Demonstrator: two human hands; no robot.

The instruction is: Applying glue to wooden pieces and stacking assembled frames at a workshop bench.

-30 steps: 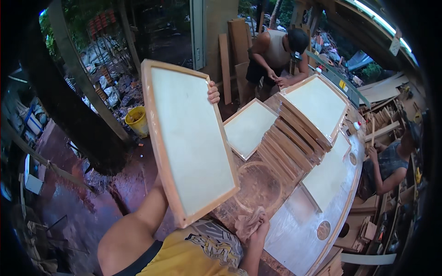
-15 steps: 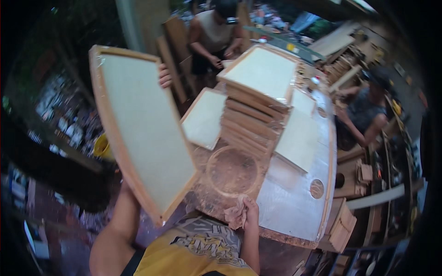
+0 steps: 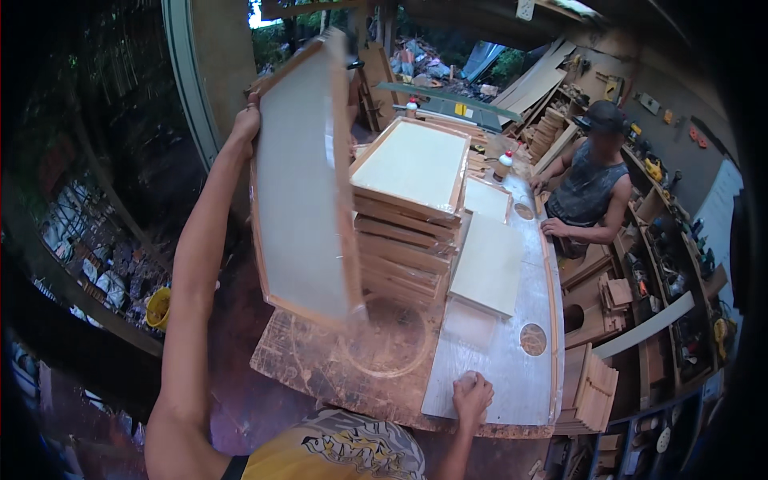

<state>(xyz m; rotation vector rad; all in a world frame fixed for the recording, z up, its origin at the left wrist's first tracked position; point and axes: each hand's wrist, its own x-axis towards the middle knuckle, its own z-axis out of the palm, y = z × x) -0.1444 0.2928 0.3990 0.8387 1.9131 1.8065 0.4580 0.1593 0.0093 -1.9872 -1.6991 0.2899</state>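
My left hand (image 3: 250, 118) grips the upper left edge of a wood-framed panel (image 3: 296, 176) with a pale face, tall and blurred along its right side. The panel is tilted upright above the near left of the workbench (image 3: 308, 360). My right hand (image 3: 474, 400) is closed around a crumpled cloth (image 3: 467, 379), mostly hidden by the fingers, low over a silvery sheet (image 3: 496, 380). Just beyond the held panel, a stack of similar framed panels (image 3: 412, 164) stands on the bench. A pale flat board (image 3: 486, 264) lies right of the stack.
Across the bench at right, a co-worker (image 3: 588, 192) rests both hands by the sheet's edge. Bottles with red tips (image 3: 502, 166) stand at the far end. Wooden pieces (image 3: 592, 392) and tool shelves (image 3: 664, 232) line the right. A yellow bucket (image 3: 158, 308) sits at left.
The framed panel has swung up and to the right, now standing more upright, with my left arm stretched forward. My right hand has moved right, onto the silvery sheet. The view has shifted.
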